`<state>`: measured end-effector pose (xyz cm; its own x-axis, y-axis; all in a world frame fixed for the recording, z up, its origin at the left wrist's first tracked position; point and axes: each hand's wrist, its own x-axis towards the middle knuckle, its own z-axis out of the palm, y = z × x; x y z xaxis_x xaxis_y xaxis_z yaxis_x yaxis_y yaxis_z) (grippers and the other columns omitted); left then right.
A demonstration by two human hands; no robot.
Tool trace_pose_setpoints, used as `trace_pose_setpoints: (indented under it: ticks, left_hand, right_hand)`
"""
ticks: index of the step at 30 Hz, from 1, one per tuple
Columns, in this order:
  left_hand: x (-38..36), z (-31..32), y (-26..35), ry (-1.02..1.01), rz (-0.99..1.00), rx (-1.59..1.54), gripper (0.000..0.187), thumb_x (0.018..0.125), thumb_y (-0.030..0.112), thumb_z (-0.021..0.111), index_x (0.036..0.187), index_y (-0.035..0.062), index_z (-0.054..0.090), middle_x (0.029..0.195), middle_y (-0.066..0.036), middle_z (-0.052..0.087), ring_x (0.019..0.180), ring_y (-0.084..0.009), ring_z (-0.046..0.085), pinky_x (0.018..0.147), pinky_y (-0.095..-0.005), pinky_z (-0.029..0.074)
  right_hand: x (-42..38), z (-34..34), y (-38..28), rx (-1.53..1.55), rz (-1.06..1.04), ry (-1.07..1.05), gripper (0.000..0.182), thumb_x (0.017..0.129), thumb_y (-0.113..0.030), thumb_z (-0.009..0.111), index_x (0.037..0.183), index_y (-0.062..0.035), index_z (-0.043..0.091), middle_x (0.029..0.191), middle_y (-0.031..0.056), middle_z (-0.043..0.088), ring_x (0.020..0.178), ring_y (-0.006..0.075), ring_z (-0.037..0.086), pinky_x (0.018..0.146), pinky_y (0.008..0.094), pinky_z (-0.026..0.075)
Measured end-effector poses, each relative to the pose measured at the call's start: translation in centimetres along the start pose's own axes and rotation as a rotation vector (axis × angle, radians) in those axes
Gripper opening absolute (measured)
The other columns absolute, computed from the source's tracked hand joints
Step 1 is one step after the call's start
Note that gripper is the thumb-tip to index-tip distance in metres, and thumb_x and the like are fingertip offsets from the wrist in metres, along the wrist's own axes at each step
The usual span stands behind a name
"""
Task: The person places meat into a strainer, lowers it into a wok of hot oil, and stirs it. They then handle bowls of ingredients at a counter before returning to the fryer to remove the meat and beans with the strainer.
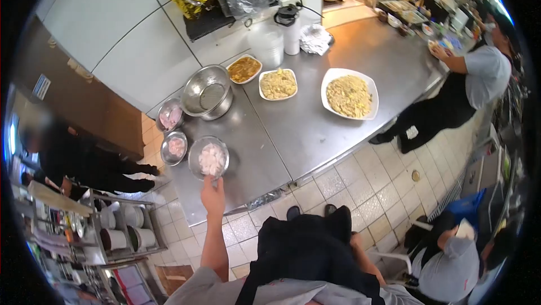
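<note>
At the front left of the steel table, my left hand (212,195) grips the near rim of a metal bowl (193,164) holding pale, raw-looking pieces of meat (212,159). The fingers are closed at the rim, partly hidden by the bowl. Two smaller metal bowls with pinkish raw meat, one nearer (173,148) and one farther (170,116), sit just left of it. Behind them stands a large metal colander (207,93). My right hand (356,241) hangs low beside my black apron (304,243), its fingers mostly hidden.
Three white dishes stand on the steel table (270,147): a brown stew (244,70), a smaller fried rice (278,85) and a large fried rice (349,95). A co-worker (473,74) works at the far right end. Other people are at left and lower right. A rack (121,226) stands left.
</note>
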<state>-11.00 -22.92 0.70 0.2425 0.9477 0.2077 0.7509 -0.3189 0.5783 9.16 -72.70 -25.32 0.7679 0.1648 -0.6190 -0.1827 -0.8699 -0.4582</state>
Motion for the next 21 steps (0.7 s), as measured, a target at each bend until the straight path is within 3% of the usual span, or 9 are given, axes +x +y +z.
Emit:
trace_pose_setpoints:
  ticks: [4,8,9,15,18,21]
  left_hand:
    - [-4.3,0.4,-0.1,0.041,-0.064,-0.136,0.026,0.079,0.018,0.067,0.098,0.0031,0.057,0.062,-0.011,0.054,0.056,-0.0240,0.051,0.055,-0.0362,0.041]
    - [-7.3,0.9,0.0,0.119,-0.136,-0.119,0.026,0.080,0.015,0.065,0.100,0.0011,0.056,0.069,-0.011,0.054,0.059,-0.0215,0.051,0.056,-0.0348,0.042]
    - [-7.8,1.0,0.3,0.126,-0.168,-0.127,0.028,0.081,0.015,0.065,0.103,0.0011,0.055,0.070,-0.011,0.054,0.060,-0.0212,0.051,0.057,-0.0346,0.042]
    - [-10.6,0.9,5.6,0.227,-0.290,-0.125,0.045,0.081,0.010,0.062,0.121,0.0020,0.043,0.080,-0.012,0.055,0.063,-0.0189,0.052,0.059,-0.0331,0.044]
    - [-13.4,2.1,7.1,0.270,-0.351,-0.107,0.049,0.081,0.010,0.062,0.125,0.0026,0.041,0.088,-0.013,0.055,0.063,-0.0180,0.052,0.059,-0.0325,0.045]
    - [-17.2,4.0,8.9,0.265,-0.381,-0.101,0.050,0.080,0.010,0.063,0.125,0.0026,0.042,0.093,-0.014,0.054,0.062,-0.0180,0.053,0.059,-0.0323,0.046]
  right_hand:
    - [5.6,-1.4,-1.5,-0.174,-0.082,-0.127,0.032,0.079,-0.029,0.057,0.094,-0.0016,0.066,0.096,0.0202,0.064,0.092,0.0340,0.062,0.078,0.0405,0.049]
    - [11.7,-2.9,-2.1,-0.323,-0.295,-0.194,0.033,0.077,-0.030,0.057,0.089,-0.0021,0.068,0.090,0.0192,0.066,0.092,0.0317,0.063,0.084,0.0396,0.047]
    - [12.4,-3.8,-3.2,-0.398,-0.310,-0.183,0.031,0.078,-0.026,0.055,0.090,-0.0002,0.067,0.083,0.0191,0.066,0.080,0.0290,0.066,0.074,0.0391,0.053]
    - [21.5,-4.6,-1.7,-0.344,-0.497,-0.339,0.026,0.077,-0.020,0.054,0.088,0.0019,0.064,0.071,0.0174,0.065,0.053,0.0207,0.065,0.046,0.0305,0.054]
    - [22.9,-5.1,-0.7,-0.269,-0.498,-0.263,0.025,0.076,-0.022,0.056,0.083,0.0008,0.065,0.069,0.0167,0.065,0.055,0.0225,0.065,0.052,0.0322,0.055]
    - [21.8,-8.4,-1.9,-0.441,-0.465,-0.315,0.027,0.074,-0.025,0.057,0.078,-0.0005,0.067,0.069,0.0170,0.065,0.056,0.0238,0.065,0.059,0.0339,0.055]
